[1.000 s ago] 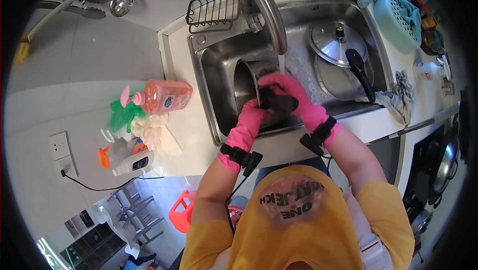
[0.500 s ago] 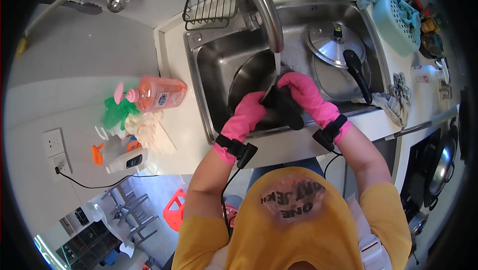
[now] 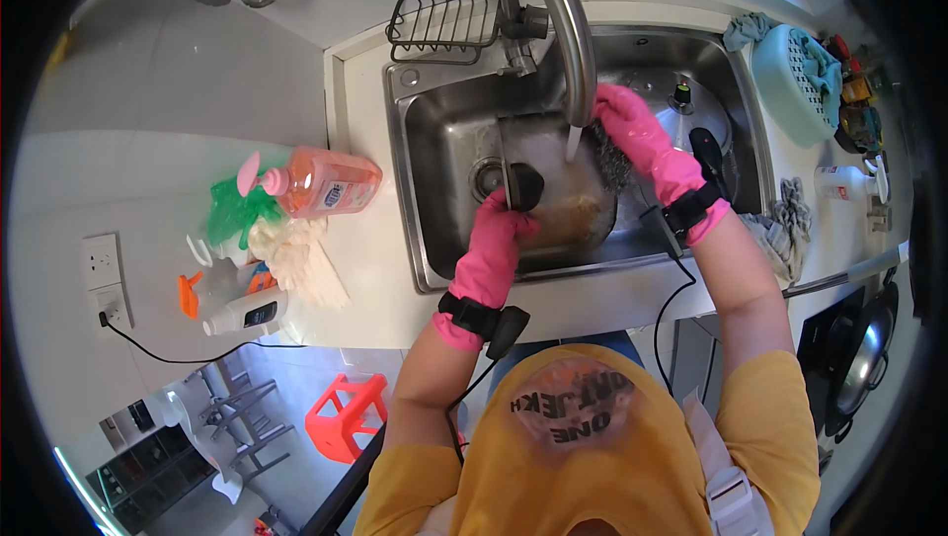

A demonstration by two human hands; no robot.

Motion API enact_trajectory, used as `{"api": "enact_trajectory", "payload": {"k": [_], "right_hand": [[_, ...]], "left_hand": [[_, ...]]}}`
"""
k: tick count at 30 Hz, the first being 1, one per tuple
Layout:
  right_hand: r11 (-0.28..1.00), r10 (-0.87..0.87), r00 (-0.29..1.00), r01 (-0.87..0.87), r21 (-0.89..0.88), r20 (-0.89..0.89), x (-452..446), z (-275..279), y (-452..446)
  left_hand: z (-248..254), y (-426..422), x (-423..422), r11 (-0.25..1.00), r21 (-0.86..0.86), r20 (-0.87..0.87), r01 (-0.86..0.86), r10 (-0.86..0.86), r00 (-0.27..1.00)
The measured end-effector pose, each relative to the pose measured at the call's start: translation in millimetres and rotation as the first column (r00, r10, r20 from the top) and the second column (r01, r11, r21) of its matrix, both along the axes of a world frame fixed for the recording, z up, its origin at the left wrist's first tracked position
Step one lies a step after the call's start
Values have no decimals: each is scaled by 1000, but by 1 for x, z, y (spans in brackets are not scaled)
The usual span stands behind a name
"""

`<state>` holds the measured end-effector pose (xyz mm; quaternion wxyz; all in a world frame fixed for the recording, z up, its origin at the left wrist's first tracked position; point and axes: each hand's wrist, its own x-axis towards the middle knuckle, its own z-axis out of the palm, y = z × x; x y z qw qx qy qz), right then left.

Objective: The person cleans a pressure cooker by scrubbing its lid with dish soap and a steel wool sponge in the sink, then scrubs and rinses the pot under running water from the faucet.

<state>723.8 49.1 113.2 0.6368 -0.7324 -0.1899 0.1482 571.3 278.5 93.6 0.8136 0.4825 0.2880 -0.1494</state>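
In the head view, my left hand (image 3: 493,251), in a pink glove, grips the rim of a metal pan (image 3: 568,205) beside its black handle (image 3: 526,187). The pan is tipped on its side in the sink, its stained outer surface towards the faucet. Water from the faucet (image 3: 576,52) runs onto it. My right hand (image 3: 640,138), also gloved in pink, is at the pan's right edge just right of the spout. Its fingers are curled at a grey wire scrubber (image 3: 614,163), partly hidden beneath them.
A steel lid (image 3: 703,121) with a black-handled item (image 3: 708,156) lies in the sink's right side. Left of the sink stands a pink soap bottle (image 3: 334,182); a wire rack (image 3: 441,24) is behind. To the right are a teal basket (image 3: 790,86) and a grey rag (image 3: 785,230).
The pan has turned so its outer surface faces the water and its handle points up. My right hand has moved up and right, away from the handle. My left hand still holds the rim.
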Motion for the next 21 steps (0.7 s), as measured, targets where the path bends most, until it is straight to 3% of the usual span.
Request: {"api": "enact_trajectory", "payload": {"k": [1,3,4,5,7,8,9,10,13,14,16,17,18,19,20,21], "right_hand": [[995,-85,995,88,44,-51,-1,2,-6],[956,-246,957,266,124,-155,-3,17,-14],[914,-313,928,352,201,-203,-6,22,-16],[903,-337,927,367,222,-163,-10,24,-16],[876,-392,916,400,270,-85,-23,28,-9],[928,-349,921,313,202,175,-37,35,-2],[947,-313,903,319,26,295,-50,33,15],[959,-252,902,280,-32,350,-68,20,29],[927,-100,706,323,-192,701,-98,12,36],[884,-234,713,439,-161,661,-100,3,31],[753,-484,677,645,-129,555,-113,-23,16],[759,-625,745,650,-41,235,-117,-45,9],[739,-664,738,672,45,-118,-120,-70,4],[694,-597,658,710,116,-459,-123,-83,1],[736,-525,664,668,107,-532,-128,-84,1],[848,-481,798,529,40,-362,-134,-101,-3]], "left_hand": [[-1,-3,0,999,-38,11,-4,4,1000],[-27,-21,-3,983,144,361,-116,57,931],[-38,-23,-6,937,328,466,-118,-52,883],[-38,-27,-6,852,496,542,-165,-156,826],[1,-29,-1,418,894,387,-160,-541,747],[1,-35,1,489,864,375,-118,-470,799],[1,-43,5,558,826,353,-80,-400,846],[2,-49,8,624,780,323,-50,-332,886],[5,-50,1,674,736,265,59,-367,892],[-6,-49,-8,643,765,304,-29,-321,897],[-23,-39,-27,612,790,289,-22,-342,894],[-26,-34,-33,596,803,288,-26,-350,891],[-14,-30,-39,478,877,264,-38,-414,871],[-13,-23,-46,469,883,207,25,-435,876],[-13,-15,-53,458,885,149,87,-454,879],[-14,-7,-62,445,883,90,147,-470,878]]}}
